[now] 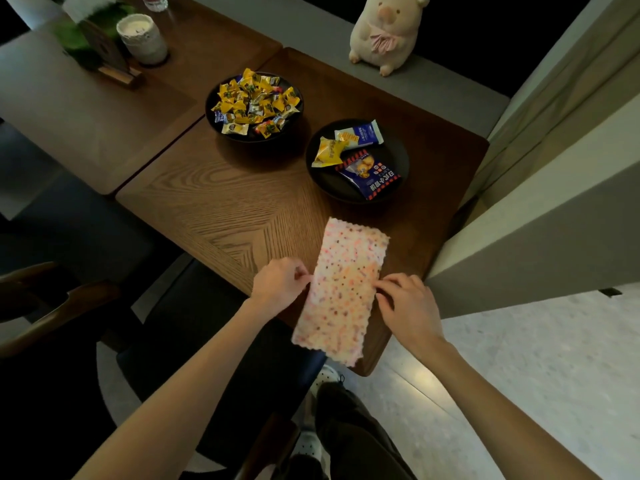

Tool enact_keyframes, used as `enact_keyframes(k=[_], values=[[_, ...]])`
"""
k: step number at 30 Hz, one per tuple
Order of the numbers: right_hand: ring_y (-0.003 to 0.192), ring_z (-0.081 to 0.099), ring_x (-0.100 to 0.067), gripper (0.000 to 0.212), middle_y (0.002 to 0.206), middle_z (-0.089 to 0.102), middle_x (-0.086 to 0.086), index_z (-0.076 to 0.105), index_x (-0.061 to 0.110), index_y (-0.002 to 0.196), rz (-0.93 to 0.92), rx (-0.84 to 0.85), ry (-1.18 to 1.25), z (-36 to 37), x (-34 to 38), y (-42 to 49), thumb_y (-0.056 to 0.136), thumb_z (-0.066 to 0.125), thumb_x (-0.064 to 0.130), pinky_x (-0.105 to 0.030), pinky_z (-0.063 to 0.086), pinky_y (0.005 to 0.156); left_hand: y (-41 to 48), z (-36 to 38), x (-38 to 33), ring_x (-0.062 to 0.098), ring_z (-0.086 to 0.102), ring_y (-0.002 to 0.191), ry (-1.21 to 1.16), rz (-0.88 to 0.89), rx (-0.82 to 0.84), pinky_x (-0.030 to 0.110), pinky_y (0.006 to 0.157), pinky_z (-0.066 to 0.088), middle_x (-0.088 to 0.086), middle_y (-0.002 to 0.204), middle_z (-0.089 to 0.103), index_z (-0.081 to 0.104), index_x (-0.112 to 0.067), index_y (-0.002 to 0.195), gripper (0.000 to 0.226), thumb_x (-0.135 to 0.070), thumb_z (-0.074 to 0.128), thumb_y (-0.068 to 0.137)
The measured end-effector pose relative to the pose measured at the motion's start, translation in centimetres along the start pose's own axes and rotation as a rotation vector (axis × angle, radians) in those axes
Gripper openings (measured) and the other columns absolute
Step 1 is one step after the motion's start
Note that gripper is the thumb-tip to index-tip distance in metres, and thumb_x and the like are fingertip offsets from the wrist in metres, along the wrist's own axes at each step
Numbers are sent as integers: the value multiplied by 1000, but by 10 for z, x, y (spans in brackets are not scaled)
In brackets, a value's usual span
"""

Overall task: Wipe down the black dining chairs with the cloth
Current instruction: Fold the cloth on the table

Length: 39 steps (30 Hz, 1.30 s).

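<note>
A pale cloth [341, 289] with pink and orange speckles lies folded lengthwise on the near corner of the wooden table [221, 209], its near end hanging over the edge. My left hand [278, 284] pinches the cloth's left edge. My right hand [407, 306] pinches its right edge. A black dining chair [194, 327] is tucked under the table just below my left arm. The seat of another dark chair [69, 230] shows at the left.
Farther back on the table stand a black bowl [254, 107] full of wrapped sweets and a black plate [356, 162] with three snack packets. A plush pig [386, 29] sits on the grey ledge. A pale wall block [540, 220] borders the table's right side. A candle jar [142, 38] stands far left.
</note>
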State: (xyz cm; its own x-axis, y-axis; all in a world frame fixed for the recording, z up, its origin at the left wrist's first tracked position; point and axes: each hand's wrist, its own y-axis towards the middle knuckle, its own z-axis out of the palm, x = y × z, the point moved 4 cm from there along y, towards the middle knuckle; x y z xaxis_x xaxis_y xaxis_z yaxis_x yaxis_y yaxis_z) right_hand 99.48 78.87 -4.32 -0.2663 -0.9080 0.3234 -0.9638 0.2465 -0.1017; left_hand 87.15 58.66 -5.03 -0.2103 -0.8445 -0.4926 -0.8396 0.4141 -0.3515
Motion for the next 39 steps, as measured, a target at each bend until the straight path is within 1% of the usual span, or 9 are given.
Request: enact_keyframes(k=[6, 14, 18, 24, 26, 28, 31, 35, 39], values=[[109, 52, -16, 38, 110, 59, 3, 62, 23, 114, 428, 35, 242, 6, -2, -1, 89, 58, 51, -37, 50, 89, -22, 5, -17, 6, 59, 76, -78, -67, -189, 23, 59, 44, -9, 87, 62, 59, -22, 99, 35, -55, 61, 86], [106, 55, -18, 28, 109, 59, 2, 64, 22, 103, 513, 77, 278, 17, 15, 15, 87, 65, 46, -42, 50, 90, -20, 11, -31, 5, 60, 77, -77, -135, -268, 22, 66, 45, -9, 92, 68, 70, -23, 98, 19, -39, 63, 90], [92, 60, -14, 20, 98, 62, 4, 56, 22, 100, 500, 70, 462, 15, 19, 18, 91, 63, 38, -33, 54, 80, -19, 10, -21, 0, 60, 73, -282, -145, -227, 14, 63, 41, -12, 83, 66, 72, -18, 98, 18, -32, 62, 92], [82, 61, -4, 42, 89, 58, 14, 45, 23, 112, 456, 30, 881, -10, 23, 15, 83, 75, 23, -15, 45, 65, -23, 4, -10, 15, 65, 93, -651, -187, -91, 41, 89, 54, -4, 91, 66, 61, -23, 87, 6, -24, 62, 92], [86, 62, -2, 46, 91, 60, 19, 48, 30, 117, 355, 48, 924, -23, 25, 16, 82, 76, 23, -14, 47, 69, -30, -10, -15, 12, 65, 97, -716, -118, -101, 25, 86, 54, -6, 93, 66, 56, -19, 103, 12, -20, 62, 92], [97, 61, -1, 40, 100, 61, 23, 57, 33, 115, 214, 93, 878, -36, 26, 16, 82, 76, 21, -17, 50, 79, -37, -28, -24, 4, 65, 94, -760, -8, -49, 7, 76, 48, -6, 93, 68, 42, -18, 129, 45, -16, 64, 90], [100, 58, 3, 36, 109, 64, 19, 66, 30, 111, 49, 103, 702, -54, 29, 11, 79, 78, 17, -15, 51, 83, -47, -53, -36, -3, 61, 89, -515, 182, 34, 5, 76, 45, -6, 101, 67, 37, -26, 142, 69, -16, 72, 84], [89, 59, 2, 28, 101, 65, 15, 71, 23, 109, -38, 10, 514, -72, 37, -3, 81, 76, 18, -11, 50, 74, -58, -72, -45, -8, 55, 82, -147, 312, -81, 8, 75, 46, -10, 97, 66, 70, -22, 108, 26, -22, 74, 82], [91, 52, -5, 7, 101, 50, 13, 66, 30, 90, -22, -3, 471, -77, 39, -11, 85, 71, 28, -16, 46, 76, -62, -72, -42, -2, 53, 94, -187, 295, -23, 14, 83, 39, -13, 102, 57, 65, -25, 93, 12, -31, 70, 85]])
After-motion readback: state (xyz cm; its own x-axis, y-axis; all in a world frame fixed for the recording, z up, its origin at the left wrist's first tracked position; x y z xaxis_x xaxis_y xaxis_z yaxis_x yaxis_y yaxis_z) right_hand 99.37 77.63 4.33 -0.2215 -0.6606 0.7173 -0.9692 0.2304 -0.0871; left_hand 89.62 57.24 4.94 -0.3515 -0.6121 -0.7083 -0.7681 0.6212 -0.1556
